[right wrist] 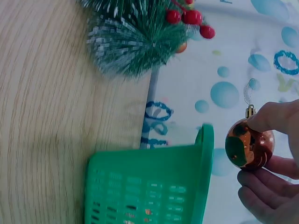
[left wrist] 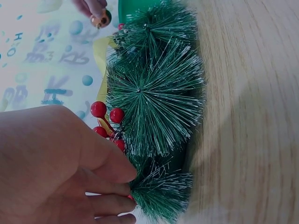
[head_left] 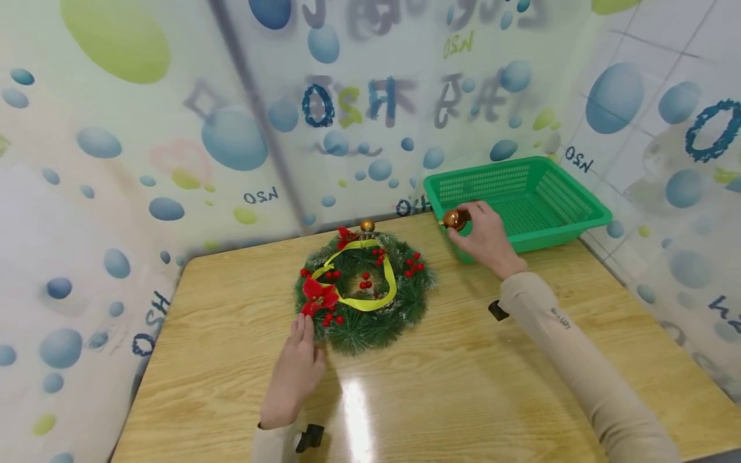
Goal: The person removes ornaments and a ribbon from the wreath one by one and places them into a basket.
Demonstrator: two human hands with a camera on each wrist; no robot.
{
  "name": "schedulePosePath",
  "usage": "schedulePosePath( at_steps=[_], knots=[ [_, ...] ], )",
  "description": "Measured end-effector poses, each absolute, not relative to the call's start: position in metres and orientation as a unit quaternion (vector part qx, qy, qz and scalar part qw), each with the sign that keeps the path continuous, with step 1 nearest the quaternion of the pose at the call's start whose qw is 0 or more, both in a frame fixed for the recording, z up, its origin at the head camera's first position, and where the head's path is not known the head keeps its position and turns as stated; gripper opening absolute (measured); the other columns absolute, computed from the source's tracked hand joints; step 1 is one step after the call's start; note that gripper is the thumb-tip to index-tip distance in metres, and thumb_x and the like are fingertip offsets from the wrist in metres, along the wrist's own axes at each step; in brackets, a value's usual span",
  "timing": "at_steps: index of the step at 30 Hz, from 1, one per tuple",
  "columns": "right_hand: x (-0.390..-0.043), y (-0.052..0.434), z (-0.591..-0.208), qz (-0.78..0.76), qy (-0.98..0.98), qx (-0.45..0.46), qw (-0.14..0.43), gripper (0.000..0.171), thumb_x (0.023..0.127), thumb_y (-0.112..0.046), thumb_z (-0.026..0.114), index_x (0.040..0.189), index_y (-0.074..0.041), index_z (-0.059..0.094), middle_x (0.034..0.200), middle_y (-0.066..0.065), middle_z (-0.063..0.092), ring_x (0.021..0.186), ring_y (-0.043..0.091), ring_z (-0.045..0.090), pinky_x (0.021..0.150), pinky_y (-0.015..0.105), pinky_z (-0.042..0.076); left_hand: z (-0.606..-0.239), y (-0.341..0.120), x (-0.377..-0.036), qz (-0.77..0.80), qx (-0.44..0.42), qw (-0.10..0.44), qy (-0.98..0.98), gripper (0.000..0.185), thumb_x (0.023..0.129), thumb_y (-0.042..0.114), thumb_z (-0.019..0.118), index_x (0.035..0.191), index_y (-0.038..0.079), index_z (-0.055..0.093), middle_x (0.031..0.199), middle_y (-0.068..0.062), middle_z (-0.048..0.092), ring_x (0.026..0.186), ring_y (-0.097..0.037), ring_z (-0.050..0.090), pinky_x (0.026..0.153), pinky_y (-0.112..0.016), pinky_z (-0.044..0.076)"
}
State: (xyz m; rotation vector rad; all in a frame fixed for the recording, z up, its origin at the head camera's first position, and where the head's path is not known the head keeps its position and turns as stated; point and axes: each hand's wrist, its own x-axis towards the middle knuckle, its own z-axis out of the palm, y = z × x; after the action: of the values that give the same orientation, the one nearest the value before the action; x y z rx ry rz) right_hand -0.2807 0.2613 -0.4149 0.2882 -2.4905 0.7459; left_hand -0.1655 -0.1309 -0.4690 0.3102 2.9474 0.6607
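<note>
A green wreath (head_left: 354, 334) with red berries, red flowers, a yellow ribbon (head_left: 391, 283) and a gold bauble (head_left: 367, 226) at its far edge lies on the table. My left hand (head_left: 294, 370) rests its fingers against the wreath's near left side, by a red poinsettia (head_left: 320, 296); in the left wrist view its fingertips are partly hidden by the needles. Over the basket's left rim, my right hand (head_left: 486, 238) pinches a shiny copper Christmas bauble (right wrist: 249, 144) between thumb and fingers. The bauble's gold cap and thin wire loop (right wrist: 248, 91) point away from the hand.
A green plastic basket (head_left: 579, 222) with slotted walls stands at the back right of the wooden table (head_left: 226, 360). Behind the table, the walls carry a bubble-patterned covering (head_left: 234, 138). Light reflects off the tabletop near the front.
</note>
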Motion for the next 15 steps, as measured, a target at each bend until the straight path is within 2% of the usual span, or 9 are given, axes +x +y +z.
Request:
schedulePosePath(
  at_steps=[6,15],
  knots=[
    [-0.284,0.277,-0.414,0.278,-0.922,0.092,0.252,0.045,0.09,-0.013,0.072,0.125,0.011,0.059,0.114,0.03,0.058,0.092,0.041,0.058,0.077,0.054,0.054,-0.469,-0.132,-0.165,0.217,0.1,0.052,0.969,0.067,0.1,0.011,0.047,0.156,-0.013,0.017,0.165,-0.032,0.012,0.152,-0.05,0.016,0.123,-0.062,0.023],
    [-0.285,0.308,-0.408,0.267,-0.933,0.06,0.233,0.044,0.091,-0.012,0.069,0.124,0.014,0.057,0.114,0.033,0.058,0.1,0.046,0.056,0.085,0.061,0.051,-0.466,-0.129,-0.164,0.217,0.103,0.05,0.969,0.066,0.1,0.009,0.046,0.155,-0.013,0.018,0.164,-0.033,0.013,0.152,-0.05,0.016,0.123,-0.062,0.023]
  ],
)
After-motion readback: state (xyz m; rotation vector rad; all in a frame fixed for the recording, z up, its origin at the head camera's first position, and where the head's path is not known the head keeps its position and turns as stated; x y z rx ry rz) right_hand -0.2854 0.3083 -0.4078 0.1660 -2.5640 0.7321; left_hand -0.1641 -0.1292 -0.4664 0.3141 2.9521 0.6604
